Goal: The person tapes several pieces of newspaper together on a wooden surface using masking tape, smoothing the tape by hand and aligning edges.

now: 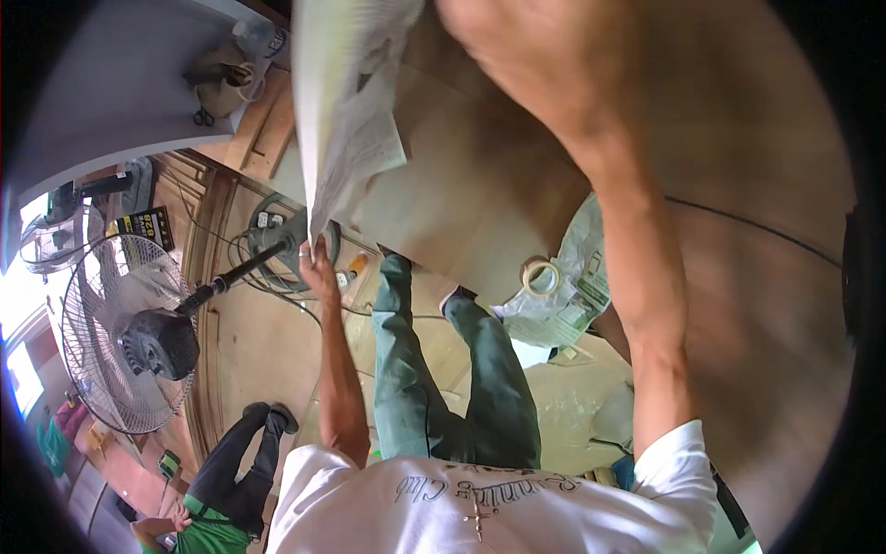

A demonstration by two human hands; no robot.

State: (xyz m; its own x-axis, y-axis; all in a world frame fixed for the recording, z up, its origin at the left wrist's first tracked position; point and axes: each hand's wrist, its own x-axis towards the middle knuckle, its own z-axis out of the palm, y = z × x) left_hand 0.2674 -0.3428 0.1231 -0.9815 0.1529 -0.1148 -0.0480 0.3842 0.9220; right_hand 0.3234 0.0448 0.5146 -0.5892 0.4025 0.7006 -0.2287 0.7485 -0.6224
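My left hand [318, 270] pinches the lower edge of a large sheet of newspaper [355, 138], which hangs tall and smeared by motion in front of it. A brown wooden panel [443, 203] lies behind the paper. My right arm reaches far up across the picture; my right hand [544, 51] is blurred at the top edge, and its fingers are out of sight. On the panel's near edge, a roll of masking tape [540, 276] rests on more newspaper [577, 291].
A standing fan [138, 332] is at left, its round base [293, 242] near my left hand amid cables. A bottle [351, 268] stands by my foot. Another person in green [226, 517] is at lower left. A bucket [226, 88] and wood strips [263, 125] lie at upper left.
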